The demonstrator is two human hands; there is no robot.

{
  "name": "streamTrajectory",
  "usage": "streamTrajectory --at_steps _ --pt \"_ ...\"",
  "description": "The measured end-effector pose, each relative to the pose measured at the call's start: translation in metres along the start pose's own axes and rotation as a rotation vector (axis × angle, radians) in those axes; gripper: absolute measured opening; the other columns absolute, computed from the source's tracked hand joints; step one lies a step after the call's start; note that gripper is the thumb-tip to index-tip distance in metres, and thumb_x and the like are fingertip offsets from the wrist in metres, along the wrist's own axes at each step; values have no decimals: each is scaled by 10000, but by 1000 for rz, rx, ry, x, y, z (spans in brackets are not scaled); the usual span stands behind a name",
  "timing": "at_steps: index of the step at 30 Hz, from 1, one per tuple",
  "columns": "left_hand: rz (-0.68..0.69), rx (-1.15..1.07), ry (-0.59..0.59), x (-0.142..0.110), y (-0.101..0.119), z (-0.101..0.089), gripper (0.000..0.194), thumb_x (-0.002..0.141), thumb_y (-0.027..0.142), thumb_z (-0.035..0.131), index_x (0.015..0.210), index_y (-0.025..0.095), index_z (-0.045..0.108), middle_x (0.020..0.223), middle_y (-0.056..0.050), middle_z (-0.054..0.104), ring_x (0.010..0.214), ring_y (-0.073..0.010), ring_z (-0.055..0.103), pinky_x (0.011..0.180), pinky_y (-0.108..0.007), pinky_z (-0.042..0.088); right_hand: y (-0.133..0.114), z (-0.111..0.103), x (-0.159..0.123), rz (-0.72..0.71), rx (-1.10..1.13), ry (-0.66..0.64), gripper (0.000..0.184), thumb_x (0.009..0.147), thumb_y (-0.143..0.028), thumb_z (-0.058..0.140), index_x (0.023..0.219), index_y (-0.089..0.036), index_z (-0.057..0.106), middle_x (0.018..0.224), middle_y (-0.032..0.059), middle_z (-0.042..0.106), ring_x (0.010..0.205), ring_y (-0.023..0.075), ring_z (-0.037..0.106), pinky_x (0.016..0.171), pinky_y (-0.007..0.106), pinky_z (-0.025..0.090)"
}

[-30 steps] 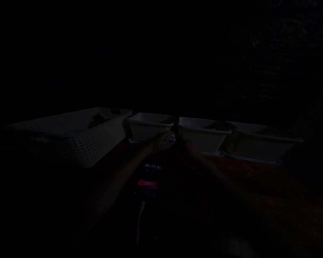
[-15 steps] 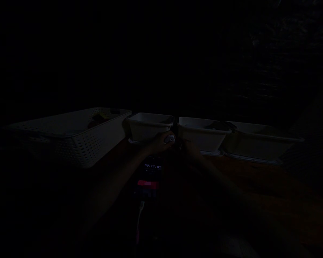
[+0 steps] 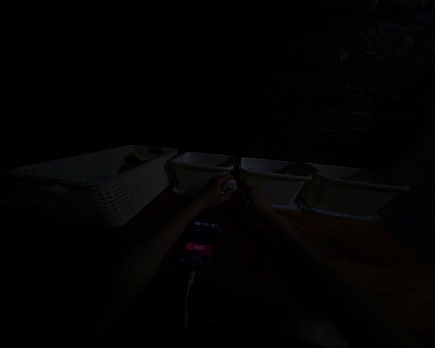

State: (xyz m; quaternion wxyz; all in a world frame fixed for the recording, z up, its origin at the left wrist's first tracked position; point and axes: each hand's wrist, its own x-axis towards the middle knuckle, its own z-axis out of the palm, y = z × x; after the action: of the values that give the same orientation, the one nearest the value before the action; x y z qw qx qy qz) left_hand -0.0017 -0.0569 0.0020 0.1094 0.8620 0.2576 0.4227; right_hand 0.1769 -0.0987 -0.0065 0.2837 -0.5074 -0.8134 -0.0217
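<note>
The scene is very dark. My left hand point(image 3: 214, 190) is closed around a small whitish, shiny object point(image 3: 229, 184) whose kind I cannot make out. Close beside it on the right is my right hand point(image 3: 254, 198), its fingers lost in shadow, so I cannot tell what they hold. Both hands are in front of two pale plastic tubs, the left tub point(image 3: 203, 171) and the middle tub point(image 3: 275, 183). Below my left hand a phone point(image 3: 205, 237) lies on the wooden table point(image 3: 348, 251), showing a lit timer and a red patch.
A white perforated basket point(image 3: 130, 198) stands at the left with a few dark and yellowish items point(image 3: 136, 158) in it. Another pale tub point(image 3: 348, 193) stands at the right. A white cable point(image 3: 189, 287) runs from the phone toward me. The background is black.
Both hands stay in nearly the same place. The whitish object in my left hand has turned or shifted slightly, and my right hand has moved a little.
</note>
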Motion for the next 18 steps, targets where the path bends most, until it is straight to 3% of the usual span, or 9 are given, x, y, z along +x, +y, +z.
streamTrajectory --at_steps 8,14,18 --pt "-8 -1 -21 -1 -1 0 225 808 320 532 952 150 566 878 -32 620 789 -145 574 721 -247 446 5 5 0 2 -21 -43 430 870 -432 461 1203 -161 485 1057 130 642 819 192 624 646 240 411" --pt "-44 -9 -5 0 0 0 247 812 335 542 965 145 580 894 -33 629 816 -153 585 742 -250 453 8 6 3 111 17 -40 612 849 -477 491 1328 -127 340 1029 161 650 787 202 624 618 248 418" --pt "-59 -51 26 1 -7 2 273 817 345 550 1000 146 586 942 -42 638 866 -164 599 769 -258 461 4 3 3 177 29 -6 573 857 -490 480 1314 -160 375 1003 141 659 784 196 626 616 240 412"
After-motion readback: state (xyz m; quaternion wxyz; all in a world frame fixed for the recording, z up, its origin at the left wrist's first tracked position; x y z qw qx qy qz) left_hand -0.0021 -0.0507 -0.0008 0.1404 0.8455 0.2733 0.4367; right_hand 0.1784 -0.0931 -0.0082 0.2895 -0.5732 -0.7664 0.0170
